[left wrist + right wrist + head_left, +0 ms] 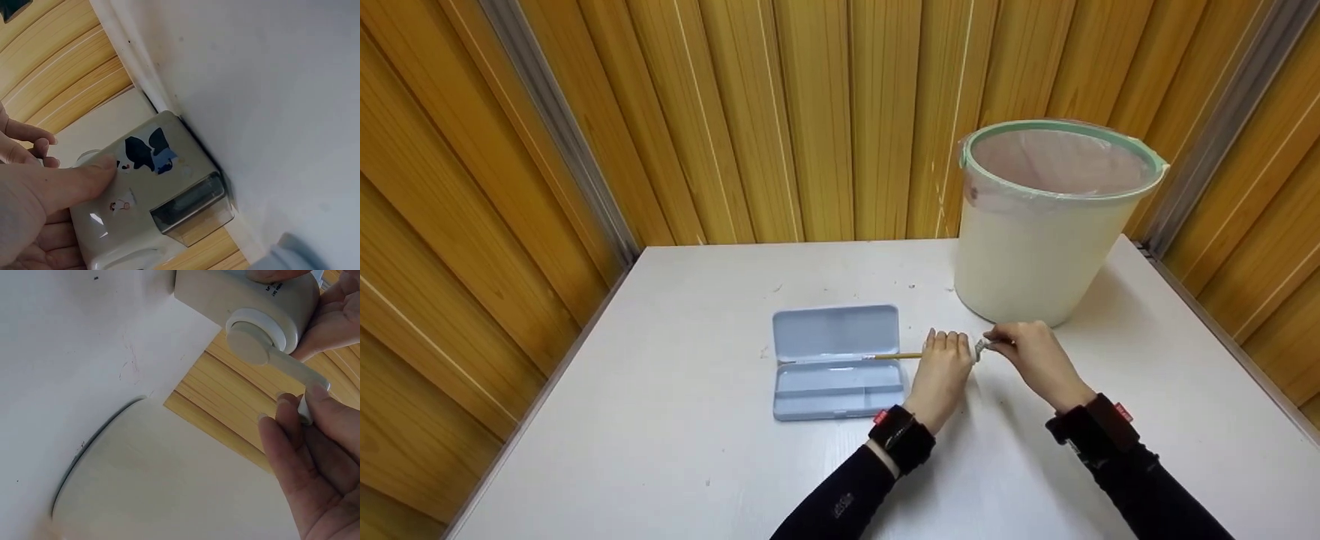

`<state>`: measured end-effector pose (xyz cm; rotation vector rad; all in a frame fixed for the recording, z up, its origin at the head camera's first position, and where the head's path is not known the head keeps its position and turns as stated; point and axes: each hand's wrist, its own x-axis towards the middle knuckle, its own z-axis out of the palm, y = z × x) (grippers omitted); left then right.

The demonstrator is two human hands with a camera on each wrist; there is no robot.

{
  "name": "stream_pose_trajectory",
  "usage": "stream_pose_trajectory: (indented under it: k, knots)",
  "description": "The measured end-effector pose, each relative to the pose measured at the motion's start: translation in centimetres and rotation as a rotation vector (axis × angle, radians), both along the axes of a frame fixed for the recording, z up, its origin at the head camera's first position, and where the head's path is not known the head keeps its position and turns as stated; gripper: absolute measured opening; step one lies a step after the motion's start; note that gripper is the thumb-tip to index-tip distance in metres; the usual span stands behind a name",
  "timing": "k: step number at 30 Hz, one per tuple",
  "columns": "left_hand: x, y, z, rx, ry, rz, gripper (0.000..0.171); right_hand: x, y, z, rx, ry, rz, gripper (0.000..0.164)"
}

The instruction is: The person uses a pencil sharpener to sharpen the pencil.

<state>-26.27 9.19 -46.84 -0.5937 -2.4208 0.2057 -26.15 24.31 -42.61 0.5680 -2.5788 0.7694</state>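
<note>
My left hand [942, 379] grips a beige hand-crank pencil sharpener [138, 202], its thumb lying across the top. Animal stickers and a clear shavings drawer [191, 211] show on the sharpener; in the head view my hand hides most of it. A yellow pencil [898, 355] sticks out leftward from that hand, over the pencil case. Its far end is hidden behind my fingers. My right hand [1035, 364] pinches the knob of the sharpener's crank [295, 370] between thumb and fingers.
An open light-blue pencil case [836, 334] with divided compartments lies left of my hands. At the back right stands a cream bin [1027, 247] with a green rim and a pink liner. Small specks dot the white table [660, 420]. Wood-patterned panels [810, 120] rise behind.
</note>
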Motion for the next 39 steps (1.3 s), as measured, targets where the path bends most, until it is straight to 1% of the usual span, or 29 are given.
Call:
stream_pose_trajectory:
  k: [4, 9, 16, 22, 28, 33, 36, 39]
  knots:
    - [0.0, 0.1, -0.1, 0.001, 0.012, -0.004, 0.025, -0.3, -0.1, 0.1, 0.019, 0.019, -0.027, 0.008]
    - [0.0, 0.2, -0.1, 0.007, 0.004, 0.0, 0.027, -0.7, -0.2, 0.3, 0.063, 0.02, -0.049, 0.008]
    - [0.0, 0.1, 0.1, 0.001, -0.02, -0.017, 0.029, -1.2, -0.2, 0.4, 0.079, 0.008, -0.066, 0.006]
    - [-0.3, 0.0, 0.2, 0.019, -0.013, -0.03, 0.026, -1.5, -0.4, 0.4, 0.089, 0.013, -0.065, 0.006]
    - [-0.2, -0.2, 0.3, 0.008, -0.018, -0.04, 0.028, -2.0, -0.7, 0.0, 0.137, 0.049, -0.079, 0.007]
    - [-0.2, -0.4, 0.2, 0.002, -0.035, -0.039, 0.029, -2.5, -0.9, -0.2, 0.16, 0.067, -0.069, 0.007]
    - [-0.1, -0.3, 0.2, -0.011, -0.036, -0.032, 0.03, -3.1, -0.9, -0.5, 0.174, 0.064, -0.057, 0.007]
    - [0.1, -0.2, 0.2, -0.021, -0.04, -0.039, 0.032, -3.8, -0.9, -0.8, 0.197, 0.033, -0.057, 0.007]
